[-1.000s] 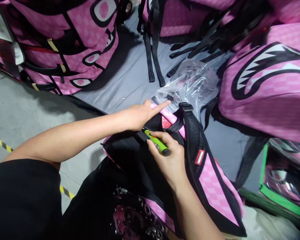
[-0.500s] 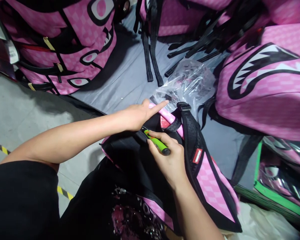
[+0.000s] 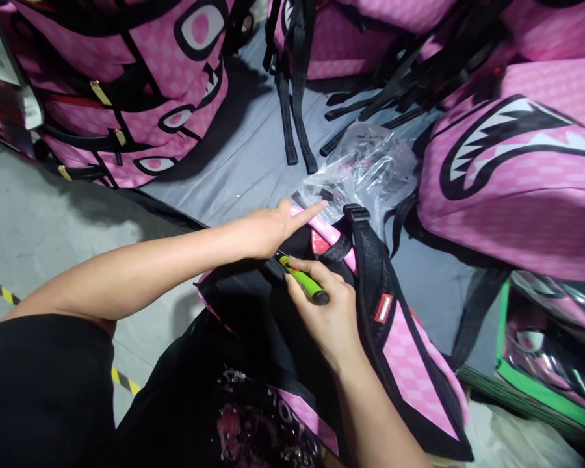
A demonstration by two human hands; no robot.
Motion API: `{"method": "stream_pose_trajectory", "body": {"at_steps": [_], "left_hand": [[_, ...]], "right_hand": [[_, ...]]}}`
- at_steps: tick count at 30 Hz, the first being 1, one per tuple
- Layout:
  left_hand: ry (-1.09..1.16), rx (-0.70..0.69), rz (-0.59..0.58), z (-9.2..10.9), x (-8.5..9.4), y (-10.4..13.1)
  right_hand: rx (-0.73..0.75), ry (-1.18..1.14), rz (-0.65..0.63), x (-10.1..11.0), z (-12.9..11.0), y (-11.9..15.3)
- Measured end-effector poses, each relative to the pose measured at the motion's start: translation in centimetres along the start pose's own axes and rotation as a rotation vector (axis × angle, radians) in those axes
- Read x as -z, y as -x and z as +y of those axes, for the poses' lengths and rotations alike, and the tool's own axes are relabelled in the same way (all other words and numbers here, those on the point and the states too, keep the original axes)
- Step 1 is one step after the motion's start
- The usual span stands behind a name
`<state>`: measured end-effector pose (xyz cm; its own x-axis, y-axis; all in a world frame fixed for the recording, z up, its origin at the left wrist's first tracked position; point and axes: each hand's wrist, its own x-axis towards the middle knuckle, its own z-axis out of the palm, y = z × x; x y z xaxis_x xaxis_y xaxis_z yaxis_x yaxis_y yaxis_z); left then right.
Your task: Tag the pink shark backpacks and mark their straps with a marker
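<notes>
A black and pink checkered backpack point(image 3: 253, 312) lies in front of me, its black side up. My left hand point(image 3: 268, 229) grips its upper edge; the forefinger points out over the pink carry handle point(image 3: 322, 227), and the other fingers are mostly hidden. In my right hand point(image 3: 329, 309) is a green-handled tool point(image 3: 302, 278) with orange marks and a black end. Its thin dark tip reaches the black fabric just below my left hand, where the hand partly hides it. A black shoulder strap point(image 3: 368, 260) with a buckle runs along the right side of the bag.
A crumpled clear plastic bag point(image 3: 370, 162) lies beyond the backpack on the grey table cover point(image 3: 234, 149). Stacked pink bags point(image 3: 170, 120) stand at left, another pink backpack point(image 3: 517, 188) at right. Below that is a green-edged box point(image 3: 541, 383) with pink items.
Both hands keep nearly the same place and hold. The green-handled tool has shifted very slightly left; the surroundings have moved a little down in the view.
</notes>
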<state>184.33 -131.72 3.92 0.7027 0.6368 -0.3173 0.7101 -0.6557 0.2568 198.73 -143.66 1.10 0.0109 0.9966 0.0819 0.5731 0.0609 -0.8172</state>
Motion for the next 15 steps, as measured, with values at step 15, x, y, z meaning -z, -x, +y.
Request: {"method": "stream_pose_trajectory", "body": {"at_steps": [15], "left_hand": [[-0.079,-0.018,0.04,-0.36,-0.33,-0.02]], "right_hand": [[-0.004,-0.042,0.015,-0.7,0.22,-0.6]]}}
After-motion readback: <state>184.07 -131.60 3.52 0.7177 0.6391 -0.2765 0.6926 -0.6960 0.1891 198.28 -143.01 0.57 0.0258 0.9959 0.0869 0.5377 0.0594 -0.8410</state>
